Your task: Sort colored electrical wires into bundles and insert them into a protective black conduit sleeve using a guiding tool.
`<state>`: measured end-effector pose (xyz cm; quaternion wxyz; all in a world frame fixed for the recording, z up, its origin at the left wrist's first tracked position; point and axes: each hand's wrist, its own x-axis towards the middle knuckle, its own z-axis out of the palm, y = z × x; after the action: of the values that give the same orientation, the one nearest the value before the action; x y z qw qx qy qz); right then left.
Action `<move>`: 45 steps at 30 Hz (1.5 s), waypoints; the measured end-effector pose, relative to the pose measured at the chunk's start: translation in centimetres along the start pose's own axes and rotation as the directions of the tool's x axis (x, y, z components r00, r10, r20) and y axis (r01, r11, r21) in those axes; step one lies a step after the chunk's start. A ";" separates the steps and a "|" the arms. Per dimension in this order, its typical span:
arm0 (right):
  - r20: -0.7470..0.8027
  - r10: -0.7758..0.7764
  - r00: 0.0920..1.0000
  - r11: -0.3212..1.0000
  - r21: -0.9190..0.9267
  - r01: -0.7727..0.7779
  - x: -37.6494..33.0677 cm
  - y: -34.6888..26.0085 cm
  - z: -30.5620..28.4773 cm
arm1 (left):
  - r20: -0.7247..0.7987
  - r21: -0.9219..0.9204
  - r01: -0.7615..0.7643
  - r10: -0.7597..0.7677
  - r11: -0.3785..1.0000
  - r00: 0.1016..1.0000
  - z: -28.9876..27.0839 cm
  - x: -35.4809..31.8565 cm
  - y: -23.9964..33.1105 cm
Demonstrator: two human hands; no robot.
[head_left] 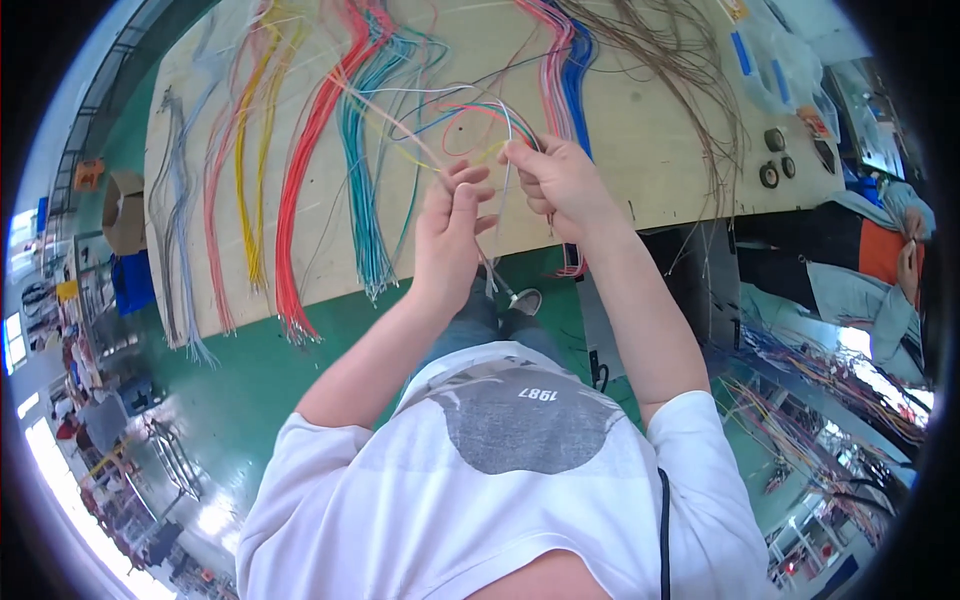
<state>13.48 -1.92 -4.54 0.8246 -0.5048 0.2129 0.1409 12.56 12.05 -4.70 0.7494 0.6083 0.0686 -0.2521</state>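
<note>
My right hand [565,185] is closed in a pinch on a looped bunch of thin coloured wires [490,106], with red, green, blue, white and yellow among them. Just to its left, my left hand [450,222] has its fingers curled round a few wires, their exact number hidden by the fingers. A pale pink wire [400,125] and a yellow one reach it from the table. Below the hands, light-coloured wire ends [490,278] hang past the table edge. Both hands are raised over the near edge of the table [625,165].
Bundles of red wires [300,210], teal wires [358,200], yellow wires [250,190] and blue wires [576,80] lie across the table. Brown wires [700,110] spread at the right, near several black tape rolls [775,140]. Another person's hand [912,225] shows at far right.
</note>
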 end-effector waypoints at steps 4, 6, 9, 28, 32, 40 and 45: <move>-0.042 0.009 0.999 0.999 0.042 -0.007 0.6 -1.4 -0.2 | 0.140 -0.099 0.124 -0.110 0.987 0.984 0.3 1.1 -0.3; -0.066 -0.021 0.998 1.000 -0.008 0.020 0.6 -2.6 0.2 | 0.356 -0.090 0.338 -0.286 0.937 0.889 0.1 2.0 0.3; -0.223 -0.080 0.972 0.985 -0.170 0.042 -0.2 -2.1 -1.7 | 0.369 -0.429 0.419 -0.269 0.800 0.890 0.6 4.2 2.0; 0.067 -0.164 0.984 0.774 -0.609 0.170 -4.4 -1.1 -4.6 | 0.450 0.199 -0.224 0.114 0.954 0.886 2.9 6.9 3.2; -0.057 -0.283 0.957 0.604 -0.786 0.132 -13.4 -1.7 -7.5 | 0.727 0.412 -0.521 0.076 0.747 0.683 3.3 3.4 3.2; -0.275 -0.275 0.921 0.232 -0.949 -0.215 -24.5 -2.6 -4.9 | 0.923 -0.363 -0.927 0.174 0.093 -0.344 15.4 -4.7 5.3; -0.295 -0.518 0.803 0.179 -0.955 -0.235 -26.1 -5.3 -3.7 | 0.828 0.162 -0.875 -0.545 0.457 -0.131 18.0 -2.5 7.3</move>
<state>-7.65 -8.06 10.91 0.2149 -0.9423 0.2565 0.0017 10.07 -3.25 7.25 0.1336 0.4641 -0.7515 -0.4495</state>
